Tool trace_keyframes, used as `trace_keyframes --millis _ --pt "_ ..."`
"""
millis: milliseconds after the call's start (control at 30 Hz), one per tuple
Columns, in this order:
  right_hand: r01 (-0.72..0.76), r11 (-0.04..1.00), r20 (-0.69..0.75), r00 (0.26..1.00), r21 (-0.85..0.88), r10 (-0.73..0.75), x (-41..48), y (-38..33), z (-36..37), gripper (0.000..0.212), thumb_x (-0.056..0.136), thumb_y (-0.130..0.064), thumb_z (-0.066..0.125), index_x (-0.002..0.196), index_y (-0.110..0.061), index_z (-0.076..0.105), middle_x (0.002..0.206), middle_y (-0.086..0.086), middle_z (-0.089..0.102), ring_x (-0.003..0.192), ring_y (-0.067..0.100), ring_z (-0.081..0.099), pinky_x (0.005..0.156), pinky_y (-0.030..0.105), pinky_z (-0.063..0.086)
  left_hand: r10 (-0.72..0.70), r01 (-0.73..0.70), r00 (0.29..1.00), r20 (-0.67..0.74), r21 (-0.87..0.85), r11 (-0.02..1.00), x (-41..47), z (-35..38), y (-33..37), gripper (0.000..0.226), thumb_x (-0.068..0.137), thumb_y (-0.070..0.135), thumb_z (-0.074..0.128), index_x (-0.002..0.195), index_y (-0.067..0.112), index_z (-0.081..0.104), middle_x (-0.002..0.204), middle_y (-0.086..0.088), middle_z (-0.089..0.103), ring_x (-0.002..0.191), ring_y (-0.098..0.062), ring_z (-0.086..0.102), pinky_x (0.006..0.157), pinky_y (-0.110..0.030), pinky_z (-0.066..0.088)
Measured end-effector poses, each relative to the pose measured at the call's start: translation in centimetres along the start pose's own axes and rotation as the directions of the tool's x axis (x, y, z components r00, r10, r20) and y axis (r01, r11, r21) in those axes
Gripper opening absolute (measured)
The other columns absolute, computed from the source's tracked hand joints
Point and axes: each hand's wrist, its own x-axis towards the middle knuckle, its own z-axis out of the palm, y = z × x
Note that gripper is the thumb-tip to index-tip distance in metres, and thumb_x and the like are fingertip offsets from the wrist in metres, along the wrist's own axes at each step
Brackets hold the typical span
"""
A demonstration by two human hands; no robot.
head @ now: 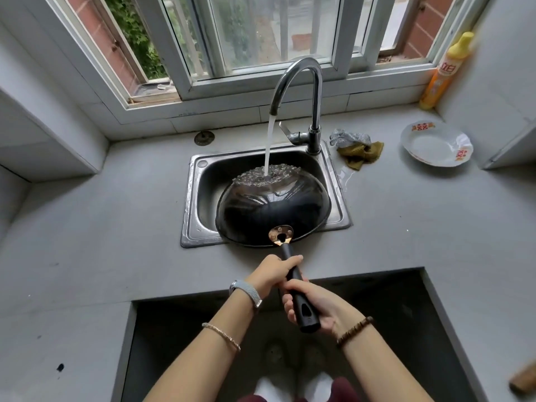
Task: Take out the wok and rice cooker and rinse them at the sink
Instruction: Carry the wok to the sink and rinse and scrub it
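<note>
Wok (272, 216) upturned across sink (191, 198) front rim; left hand (271, 271) and right hand (317, 304) grip handle (290, 255).

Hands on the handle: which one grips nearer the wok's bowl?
The left hand, wearing the watch; the right hand holds the handle's far end.

Pretty bare kitchen corner: a grey countertop (101, 227) wraps round on three sides, with a dark open recess (174, 329) cut into its near edge. Behind it, a white-framed window (339, 33) lets in flat daylight. Red brick (95, 27) and green leaves (136, 33) show through the glass. A pale tiled ledge (232, 114) runs under the window. A yellow bottle (443, 71) stands in the right corner by the grey wall (507, 68), with a white dish (435, 146) with red marks and some crumpled cloths (359, 150) nearby.
</note>
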Motion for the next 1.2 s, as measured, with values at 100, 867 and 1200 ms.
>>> trace_keyframes --millis 100,867,1200 --pt "0.019 0.999 -0.039 0.999 -0.050 -0.021 -0.1 0.5 -0.6 0.008 0.094 -0.015 0.055 0.100 -0.011 0.052 0.062 0.005 0.053 0.048 0.012 0.054 0.042 0.020 0.047 0.001 0.001 0.998 0.070 -0.035 0.999 -0.3 0.5 -0.5 0.035 0.091 0.036 0.062 0.090 0.001 0.067 0.086 -0.016 0.074 0.063 -0.014 0.068 0.065 -0.023 0.053" --pt "0.125 0.749 -0.276 0.880 -0.651 -0.386 0.5 2.0 -0.2 0.017 0.089 -0.012 0.051 0.106 -0.015 0.053 0.060 0.004 0.052 0.037 0.010 0.046 0.041 0.023 0.043 0.034 -0.013 0.994 0.102 -0.202 0.979 -0.2 0.2 -2.6 0.048 0.085 0.032 0.072 0.112 -0.007 0.062 0.103 -0.017 0.073 0.093 -0.022 0.072 0.084 -0.031 0.057" --pt "0.177 0.838 -0.153 0.944 -0.517 -0.293 -1.9 -1.7 1.8 0.005 0.090 -0.007 0.056 0.094 -0.006 0.053 0.056 0.002 0.046 0.036 0.008 0.041 0.034 0.020 0.037 0.189 -0.189 0.982 -0.012 -0.129 0.973 -0.2 -0.3 0.0 0.038 0.083 0.035 0.073 0.067 0.011 0.049 0.055 0.000 0.052 0.045 -0.005 0.053 0.045 -0.015 0.044"
